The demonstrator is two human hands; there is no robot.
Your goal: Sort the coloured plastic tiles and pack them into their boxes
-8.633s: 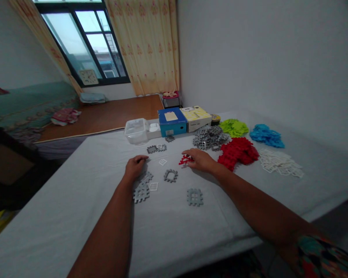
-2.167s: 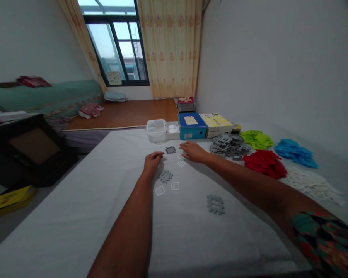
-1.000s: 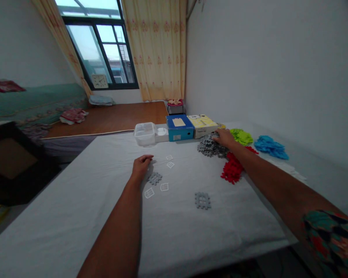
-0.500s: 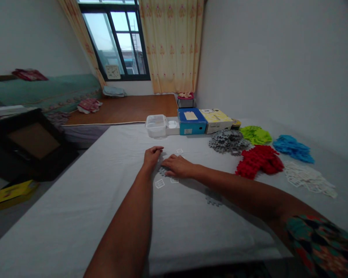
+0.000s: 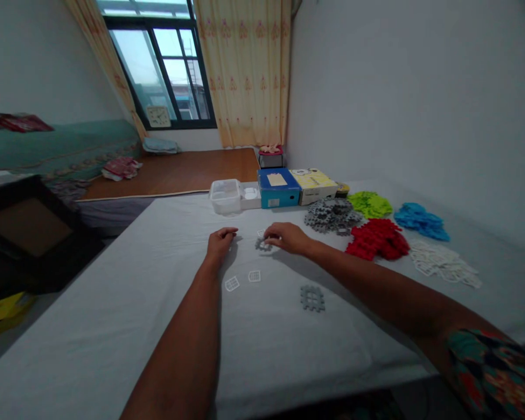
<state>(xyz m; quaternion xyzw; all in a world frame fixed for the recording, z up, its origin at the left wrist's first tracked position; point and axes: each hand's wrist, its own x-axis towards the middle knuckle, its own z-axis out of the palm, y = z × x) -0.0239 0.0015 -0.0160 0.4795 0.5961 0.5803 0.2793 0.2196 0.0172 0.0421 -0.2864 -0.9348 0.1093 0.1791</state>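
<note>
My right hand [image 5: 287, 238] pinches a small grey notched building piece [image 5: 261, 245] by its right side, just over the white cloth. To its left, my left hand [image 5: 220, 245] has its fingers curled together; whether they hold something is hidden. Two white window-grid pieces [image 5: 232, 284] [image 5: 254, 276] lie flat on the cloth in front of my hands. Just behind the grey piece, another white piece [image 5: 260, 233] shows in part. Nearer to me, below my right forearm, lies a square grey notched piece [image 5: 312, 298] with an opening in its middle.
On the right are heaps of grey [image 5: 332, 216], lime-green [image 5: 370, 204], red [image 5: 378, 239], blue [image 5: 421, 221] and white pieces [image 5: 444, 262]. Along the back stand a clear plastic box [image 5: 226, 196], a blue box [image 5: 279, 188] and a yellow box [image 5: 314, 185].
My right hand has lifted and moved away from my left hand, bringing the grey piece with it. The square grey piece, earlier partly behind my forearm, is now uncovered. The view has shifted slightly.
</note>
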